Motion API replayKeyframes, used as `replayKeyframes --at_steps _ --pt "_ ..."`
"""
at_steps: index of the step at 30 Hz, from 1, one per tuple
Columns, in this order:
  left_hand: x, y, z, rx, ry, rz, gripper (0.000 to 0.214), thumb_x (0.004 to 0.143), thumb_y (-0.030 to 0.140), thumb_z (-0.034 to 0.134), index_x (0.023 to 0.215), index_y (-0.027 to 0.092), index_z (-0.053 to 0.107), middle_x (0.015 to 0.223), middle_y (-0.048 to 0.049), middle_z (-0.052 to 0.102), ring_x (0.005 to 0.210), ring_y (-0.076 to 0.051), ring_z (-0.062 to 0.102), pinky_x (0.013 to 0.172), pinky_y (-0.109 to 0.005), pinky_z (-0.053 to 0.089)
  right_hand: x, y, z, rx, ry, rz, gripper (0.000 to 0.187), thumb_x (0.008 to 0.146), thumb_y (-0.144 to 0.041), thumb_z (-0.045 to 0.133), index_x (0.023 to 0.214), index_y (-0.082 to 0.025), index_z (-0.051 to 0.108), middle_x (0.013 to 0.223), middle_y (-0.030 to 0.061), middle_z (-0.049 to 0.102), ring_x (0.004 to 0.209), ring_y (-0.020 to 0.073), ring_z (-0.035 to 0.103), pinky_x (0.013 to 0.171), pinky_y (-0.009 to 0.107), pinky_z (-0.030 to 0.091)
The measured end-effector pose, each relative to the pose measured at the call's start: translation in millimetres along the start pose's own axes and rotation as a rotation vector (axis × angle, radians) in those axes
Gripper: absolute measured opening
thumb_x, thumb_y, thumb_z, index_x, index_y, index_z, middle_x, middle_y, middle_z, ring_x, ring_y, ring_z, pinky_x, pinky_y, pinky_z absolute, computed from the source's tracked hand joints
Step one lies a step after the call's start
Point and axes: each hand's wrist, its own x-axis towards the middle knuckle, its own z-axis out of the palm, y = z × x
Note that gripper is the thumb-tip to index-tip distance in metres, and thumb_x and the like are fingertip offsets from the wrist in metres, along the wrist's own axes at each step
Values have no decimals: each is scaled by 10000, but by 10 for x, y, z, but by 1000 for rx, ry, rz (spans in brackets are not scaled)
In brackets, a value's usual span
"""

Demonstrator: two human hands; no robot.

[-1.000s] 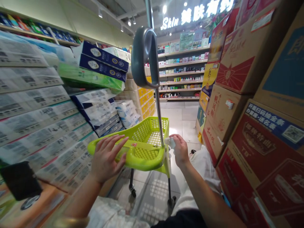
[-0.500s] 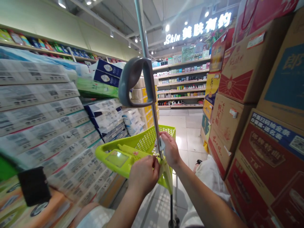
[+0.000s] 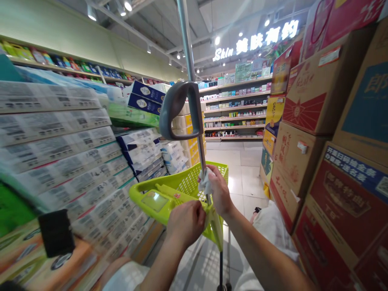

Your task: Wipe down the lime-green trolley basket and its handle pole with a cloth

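Right hand pinches a white tissue against the metal pole of a lime-green shopping cart; left hand curls over the cart's rim. Grey handle at 12 o'clock, toilet paper packs at 9, cardboard boxes at 3.

My right hand, closed on a white cloth, sits right against the metal pole of the lime-green shopping cart, so the pole blocks any sweep toward the left of the frame at that height, and the grey handle juts out above. My left hand is on the cart's near rim, just beside the right. Packs of toilet paper wall off the left of the frame; cardboard cartons stack up the right. Room to pass lies between those walls: the tiled aisle floor runs ahead, centre right, beyond the cart.
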Motion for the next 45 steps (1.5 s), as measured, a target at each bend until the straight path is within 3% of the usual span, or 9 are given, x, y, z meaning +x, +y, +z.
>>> replayKeyframes --at_steps 6,14,22,26,29,32,38,42,45 --pt "-2 -23 9 -51 31 16 297 905 292 361 805 226 632 896 -34 723 862 -210 675 699 -298 416 -407 468 -295 -377 28 -58 339 853 -365 592 1155 -228 522 833 -22 602 698 122 545 675 247 448" --pt "-7 -51 -8 -54 20 39 268 905 312 391 792 207 610 877 -56 717 825 -236 684 664 -311 395 -152 136 -1 -341 0 -170 346 829 -303 624 1159 -243 535 954 23 609 794 156 570 725 265 461" --pt "-15 -54 -2 -72 33 61 235 892 265 405 811 216 620 903 -44 713 850 -223 675 669 -303 388 -391 441 -198 -395 89 -13 300 787 -294 629 1072 -224 569 800 -30 596 647 121 523 617 238 426" --pt "-8 -54 16 -23 25 62 248 889 271 389 771 208 598 856 -53 702 808 -218 665 655 -302 381 -120 61 50 -216 58 11 317 720 -283 649 1017 -211 566 740 -44 578 600 97 501 539 204 379" --pt "-10 -53 23 -13 38 52 234 871 242 391 751 211 590 829 -42 695 794 -201 657 657 -295 373 91 -241 254 -97 20 -63 382 666 -247 650 1037 -227 560 813 -25 643 716 121 585 638 221 450" --pt "-20 -68 22 -17 41 54 231 870 242 393 748 215 588 814 -33 690 785 -190 651 653 -287 366 133 -281 282 -25 7 -52 385 619 -217 617 999 -230 561 770 -28 667 704 133 606 653 244 477" --pt "-35 -101 16 -33 28 66 226 868 235 400 760 215 597 818 -36 684 789 -191 650 653 -279 370 260 -395 251 94 -99 180 375 520 -189 560 895 -202 579 636 -29 653 579 128 572 540 231 446" --pt "-38 -98 27 -46 51 81 238 877 218 395 737 202 587 789 -39 670 757 -179 644 656 -267 366 505 -758 493 122 -176 62 397 523 -181 574 919 -204 583 650 -42 649 600 123 579 551 224 455" --pt "-56 -101 32 -47 53 100 245 879 216 387 728 196 579 790 -42 672 762 -184 649 655 -267 369 480 -753 586 126 -126 -14 389 558 -192 585 947 -207 583 687 -44 654 616 118 580 557 221 453"
